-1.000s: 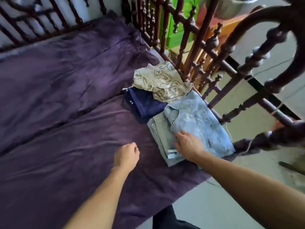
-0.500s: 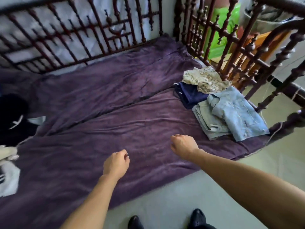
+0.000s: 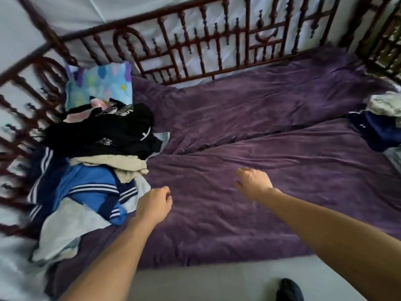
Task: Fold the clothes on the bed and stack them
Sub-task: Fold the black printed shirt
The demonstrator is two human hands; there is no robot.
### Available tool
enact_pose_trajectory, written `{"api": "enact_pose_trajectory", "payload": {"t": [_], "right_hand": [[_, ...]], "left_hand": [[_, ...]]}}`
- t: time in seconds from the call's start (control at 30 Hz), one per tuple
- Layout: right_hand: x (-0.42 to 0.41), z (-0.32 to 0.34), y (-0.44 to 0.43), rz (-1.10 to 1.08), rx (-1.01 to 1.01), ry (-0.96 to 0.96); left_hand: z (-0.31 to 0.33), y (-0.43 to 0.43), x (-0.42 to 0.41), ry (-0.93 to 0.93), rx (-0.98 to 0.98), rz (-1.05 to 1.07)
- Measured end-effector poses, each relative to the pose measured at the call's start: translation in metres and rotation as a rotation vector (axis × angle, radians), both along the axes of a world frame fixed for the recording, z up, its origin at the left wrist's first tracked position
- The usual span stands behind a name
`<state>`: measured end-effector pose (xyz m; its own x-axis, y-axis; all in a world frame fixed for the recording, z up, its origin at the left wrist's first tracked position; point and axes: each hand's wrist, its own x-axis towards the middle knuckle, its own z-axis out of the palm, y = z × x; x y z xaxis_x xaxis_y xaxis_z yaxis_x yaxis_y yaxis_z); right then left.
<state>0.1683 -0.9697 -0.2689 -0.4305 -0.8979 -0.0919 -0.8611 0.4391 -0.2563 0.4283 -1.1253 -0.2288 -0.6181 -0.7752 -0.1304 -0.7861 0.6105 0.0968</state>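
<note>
Just left of L hand [image 3: 154, 205], clothes pile [image 3: 102, 135], R hand [image 3: 253, 181] farther off, both loose, empty

**Hands leave the folded stack for the loose pile**

The right hand [image 3: 253, 183] no longer rests on the folded stack [image 3: 378, 129]. It now hovers over the purple bed cover [image 3: 271, 148] near mid-bed, fingers [image 3: 242, 172] relaxed and holding nothing. The left hand [image 3: 154, 206], loosely curled, is now just beside the blue striped garment [image 3: 93, 187] at the edge of the unfolded pile [image 3: 104, 131]. The view swings left: the stack slides to the right edge, partly cut off, while the pile and a patterned pillow [image 3: 99, 83] come fully into view.
</note>
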Motion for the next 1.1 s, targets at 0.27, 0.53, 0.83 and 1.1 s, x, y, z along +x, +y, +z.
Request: {"api": "enact_pose_trajectory", "payload": {"t": [0.27,0.53,0.83,1.1], "right_hand": [[0.097,-0.030,-0.158,0.134,0.037,-0.048],[0.168,-0.072,-0.315,0.203,0.159,-0.178],[0.237,-0.066,-0.473,0.194,0.141,-0.110],[0.292,-0.074,-0.665,0.117,-0.119,-0.048]], "left_hand": [[-0.019,-0.135,0.086,-0.020,-0.010,0.071],[-0.050,-0.285,0.156,-0.076,0.063,0.205],[-0.063,-0.458,0.228,0.007,0.081,0.161],[-0.098,-0.605,0.255,0.091,0.165,0.078]]}}
